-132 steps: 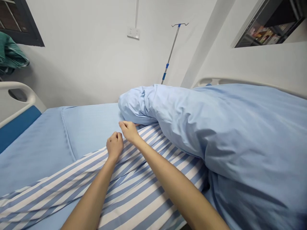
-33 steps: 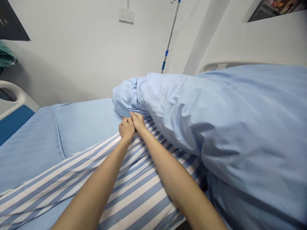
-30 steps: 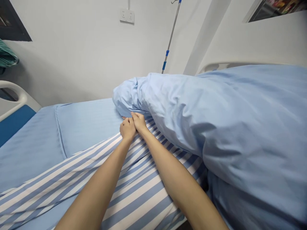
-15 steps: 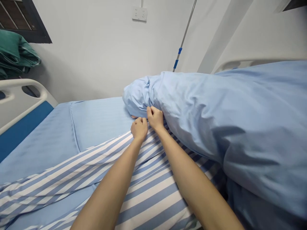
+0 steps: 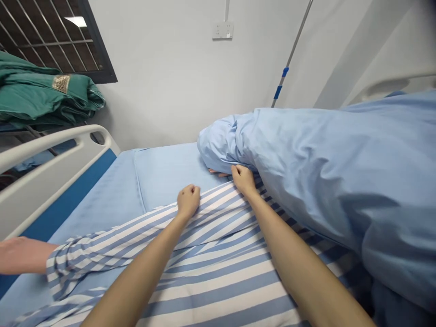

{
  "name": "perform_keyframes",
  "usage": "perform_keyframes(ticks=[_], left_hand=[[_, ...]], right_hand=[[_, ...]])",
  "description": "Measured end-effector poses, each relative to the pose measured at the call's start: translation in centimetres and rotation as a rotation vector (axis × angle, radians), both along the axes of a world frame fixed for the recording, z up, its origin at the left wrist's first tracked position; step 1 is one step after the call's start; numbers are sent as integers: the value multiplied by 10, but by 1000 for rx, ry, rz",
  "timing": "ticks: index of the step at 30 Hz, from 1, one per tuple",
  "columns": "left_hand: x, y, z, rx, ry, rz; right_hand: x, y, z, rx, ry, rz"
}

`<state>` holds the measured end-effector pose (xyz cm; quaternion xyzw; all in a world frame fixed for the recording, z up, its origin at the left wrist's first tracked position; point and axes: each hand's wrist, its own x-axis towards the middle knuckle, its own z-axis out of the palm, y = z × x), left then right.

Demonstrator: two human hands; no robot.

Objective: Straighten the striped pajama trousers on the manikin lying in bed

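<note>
Moved apart are the left hand (image 5: 189, 200), curled at striped clothes (image 5: 218, 263), and right hand (image 5: 243, 180), curled beside blue quilt (image 5: 323, 159); any grip cannot be told. The clothes are already uncovered; the quilt is heaped toward the right end of the bed (image 5: 170, 168).

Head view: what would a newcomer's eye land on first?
Probably the bold striped trousers across the lower middle, with the closed left hand and closed right hand at their far edge. Next, the big light-blue quilt bulging over the right side. Then the bare ankle at the left edge.
</note>
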<state>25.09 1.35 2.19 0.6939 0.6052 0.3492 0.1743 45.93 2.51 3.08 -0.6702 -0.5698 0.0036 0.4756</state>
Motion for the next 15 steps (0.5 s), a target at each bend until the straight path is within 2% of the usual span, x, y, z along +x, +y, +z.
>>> perform_keyframes(ticks=[7,10,12,15], left_hand=[[-167,-13,-1,-79,165,182],[-234,-22,-5,-126,254,305],[-264,-29,-9,-131,287,354],[-278,-37,-13,-143,360,386]], right_hand=[[-1,0,0,-19,-27,-22],[-2,0,-1,-23,-52,-25],[-3,0,-2,-32,-72,-37],[-4,-2,-1,-78,-137,-67]])
